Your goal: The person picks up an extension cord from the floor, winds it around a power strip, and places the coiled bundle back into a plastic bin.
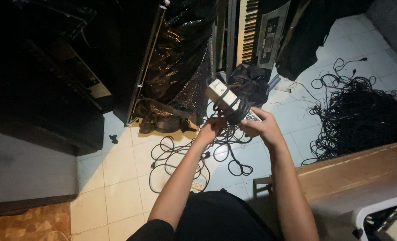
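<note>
Near the centre of the frame, a person's left hand (212, 126) and right hand (262, 126) both close around a pale power strip (222, 95) wrapped in its black cord (234, 112), held up off the tiled floor (122, 187) so the loops stay gathered. Loose cable (176, 156) trails below; a tangled cable heap (363, 114) fills the right, a keyboard (261, 31) leans at top.
</note>
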